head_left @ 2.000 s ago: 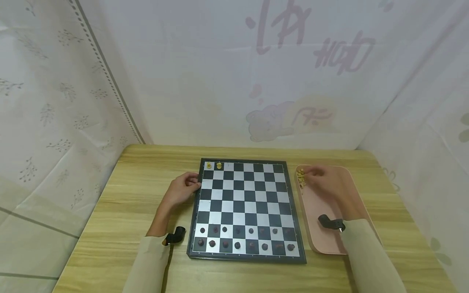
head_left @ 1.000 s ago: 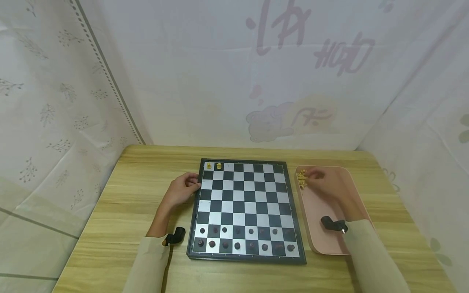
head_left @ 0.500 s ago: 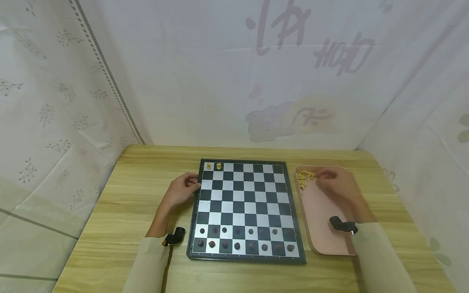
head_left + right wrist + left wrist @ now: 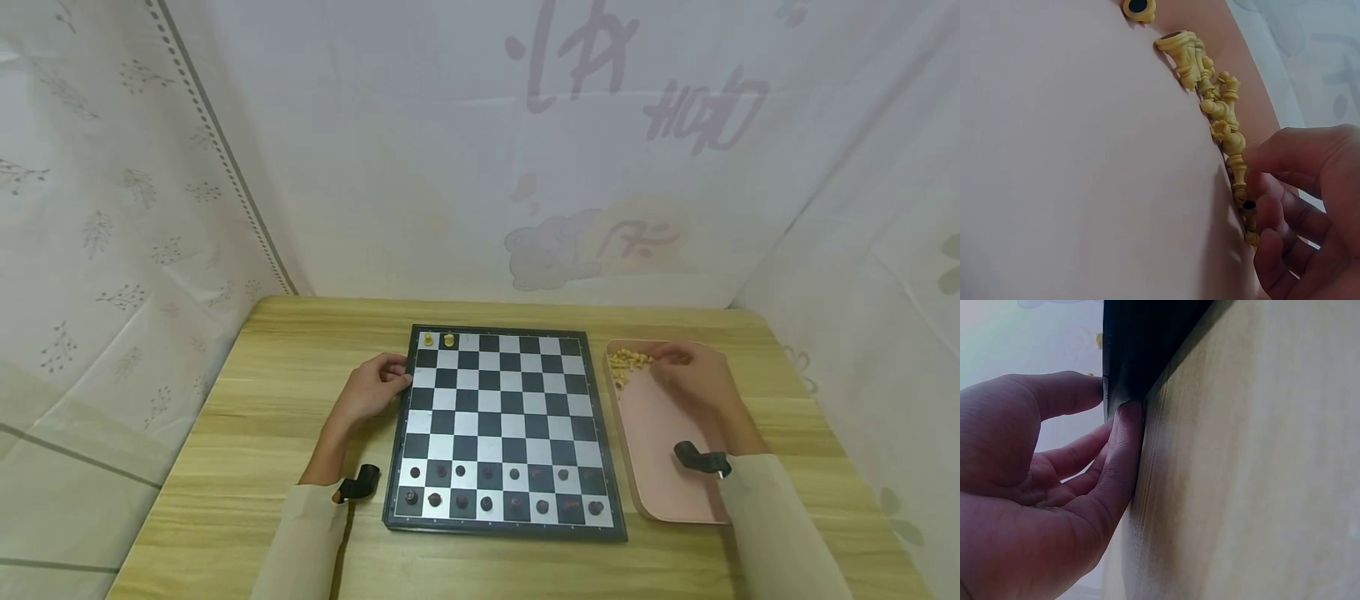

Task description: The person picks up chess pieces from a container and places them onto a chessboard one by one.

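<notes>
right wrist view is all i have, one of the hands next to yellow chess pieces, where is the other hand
Observer: The left hand is touching the left edge of a chessboard.
Operator: anything on it at the far side
Observer: Yes, the head view shows two yellow pieces on the far row, on its two leftmost squares.
Operator: and at the near side
Observer: Dark pieces sit in two rows along the near edge.
</notes>
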Demonstrator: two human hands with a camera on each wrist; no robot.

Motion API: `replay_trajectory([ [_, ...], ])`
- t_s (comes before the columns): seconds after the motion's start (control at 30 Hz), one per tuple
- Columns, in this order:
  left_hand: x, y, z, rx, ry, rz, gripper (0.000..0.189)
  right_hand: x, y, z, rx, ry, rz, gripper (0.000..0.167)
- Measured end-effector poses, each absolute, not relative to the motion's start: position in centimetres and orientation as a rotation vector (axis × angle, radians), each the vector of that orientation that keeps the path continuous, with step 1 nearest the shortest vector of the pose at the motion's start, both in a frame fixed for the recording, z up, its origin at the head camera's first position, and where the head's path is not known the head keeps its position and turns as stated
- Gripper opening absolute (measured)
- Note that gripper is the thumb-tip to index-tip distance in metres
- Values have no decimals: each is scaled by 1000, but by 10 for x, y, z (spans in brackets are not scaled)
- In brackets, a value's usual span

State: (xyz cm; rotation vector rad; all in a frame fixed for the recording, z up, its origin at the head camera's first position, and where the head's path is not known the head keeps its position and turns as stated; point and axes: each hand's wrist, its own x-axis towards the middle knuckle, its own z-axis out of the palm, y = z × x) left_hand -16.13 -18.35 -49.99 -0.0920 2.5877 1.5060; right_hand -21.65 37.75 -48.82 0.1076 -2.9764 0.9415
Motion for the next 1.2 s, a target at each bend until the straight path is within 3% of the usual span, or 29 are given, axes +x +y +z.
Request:
replay_trajectory([
  [0.47, -161, -182, -500, -100, 2584, 1515, 42, -221, 371, -491, 159, -2957, 927, 25],
  [1.2, -161, -183, -500, -94, 2597, 1493, 43, -208, 391, -478, 0, -2941, 977, 28],
])
